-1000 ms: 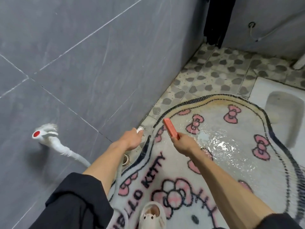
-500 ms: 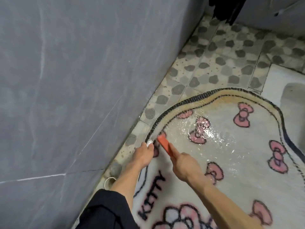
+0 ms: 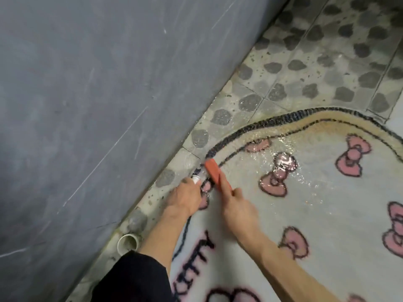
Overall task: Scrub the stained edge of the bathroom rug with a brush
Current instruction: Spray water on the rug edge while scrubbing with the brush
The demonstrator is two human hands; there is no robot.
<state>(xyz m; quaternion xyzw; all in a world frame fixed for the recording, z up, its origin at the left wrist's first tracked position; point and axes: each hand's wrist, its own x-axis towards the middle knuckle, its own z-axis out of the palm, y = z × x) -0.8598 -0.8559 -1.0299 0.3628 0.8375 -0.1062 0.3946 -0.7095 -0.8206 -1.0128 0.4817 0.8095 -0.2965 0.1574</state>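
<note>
Hidden: the brush (image 3: 217,173) is showing only its orange back; the bristles are facing down and I am not seeing them.
Cut off: the rug (image 3: 327,214) is running out of view at the right and bottom; both arms are leaving the lower edge, the left one under a black sleeve (image 3: 133,280).
Hard to make out: the right hand (image 3: 238,211) is blurring, so single fingers are not reading clearly; the white tip (image 3: 195,178) poking from the left hand (image 3: 185,198) is too small to identify.
Right hand: its fingers are wrapping the near end of the brush, holding it slanted toward the wall (image 3: 87,105).
Left hand: it is curling closed around the white tip, resting at the rug's border just beside the brush.
Brush: its far end is lying on the rug's dark border (image 3: 250,130), near the wall side.
Rug: it is lying flat on the pebble-pattern floor (image 3: 305,62), pale with pink bows and black lettering, a dark outline and a yellowish-brown band inside the far border.
Wet patch: water is glistening on the pile right of the brush, around one bow.
Pipe: a white pipe end (image 3: 128,244) is sitting at the wall foot, by the left forearm.
</note>
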